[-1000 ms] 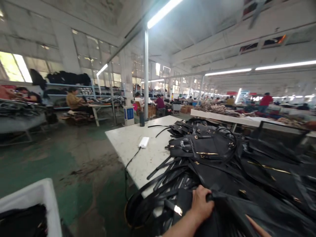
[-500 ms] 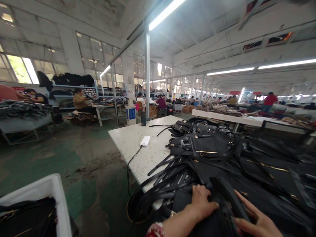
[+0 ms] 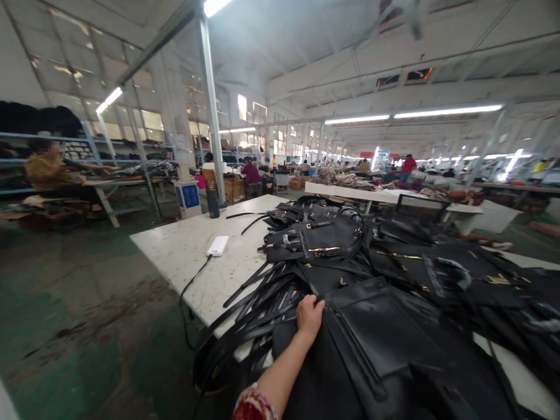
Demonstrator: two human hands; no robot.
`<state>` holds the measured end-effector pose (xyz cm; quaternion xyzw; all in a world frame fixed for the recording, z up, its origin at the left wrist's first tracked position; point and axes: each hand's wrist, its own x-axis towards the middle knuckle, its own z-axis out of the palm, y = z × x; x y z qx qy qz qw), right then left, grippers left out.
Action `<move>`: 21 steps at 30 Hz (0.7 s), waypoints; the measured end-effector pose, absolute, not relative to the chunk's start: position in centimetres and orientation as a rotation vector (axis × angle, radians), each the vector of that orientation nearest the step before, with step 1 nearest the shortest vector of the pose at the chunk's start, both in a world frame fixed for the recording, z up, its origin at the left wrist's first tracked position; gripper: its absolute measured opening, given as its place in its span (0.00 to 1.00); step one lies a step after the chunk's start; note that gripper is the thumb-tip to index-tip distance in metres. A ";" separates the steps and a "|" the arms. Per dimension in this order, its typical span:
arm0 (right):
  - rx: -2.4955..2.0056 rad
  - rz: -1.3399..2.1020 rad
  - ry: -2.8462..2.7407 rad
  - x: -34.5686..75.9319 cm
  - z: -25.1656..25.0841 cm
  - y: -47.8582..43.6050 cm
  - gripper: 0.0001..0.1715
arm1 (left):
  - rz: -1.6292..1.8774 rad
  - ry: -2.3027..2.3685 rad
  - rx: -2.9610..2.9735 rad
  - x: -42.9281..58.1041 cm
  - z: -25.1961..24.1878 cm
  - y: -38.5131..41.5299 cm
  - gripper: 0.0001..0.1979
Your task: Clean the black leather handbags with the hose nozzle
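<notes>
My left hand (image 3: 310,316) is closed on the upper left edge of a large black leather bag (image 3: 387,332), its fingers curled over the rim. The bag lies spread out, front panel up, with a long zip or seam running along its left side. A bundle of black straps (image 3: 258,318) lies left of the hand and hangs over the table's edge. Just beyond it, another black bag (image 3: 326,239) with gold-coloured fittings rests on the pile. My right hand does not show in the view.
The white table (image 3: 175,245) carries a white power bank (image 3: 218,245) with a black cable hanging off its edge, and a dark bottle (image 3: 212,200) beside a metal post (image 3: 212,116). More black bags (image 3: 437,262) are heaped to the right. A seated person (image 3: 48,169) works at the left.
The view has swung right. My left hand now grips the bag's far edge, and the bag lies flatter and more spread out. My right hand has gone out of view.
</notes>
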<state>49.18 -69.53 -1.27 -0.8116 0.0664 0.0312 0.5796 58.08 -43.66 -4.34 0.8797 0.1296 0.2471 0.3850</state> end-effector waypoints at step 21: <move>-1.606 0.331 0.187 35.2 4.5 -71.9 0.49 | 0.584 0.185 2.419 60.1 -4.8 -44.0 0.14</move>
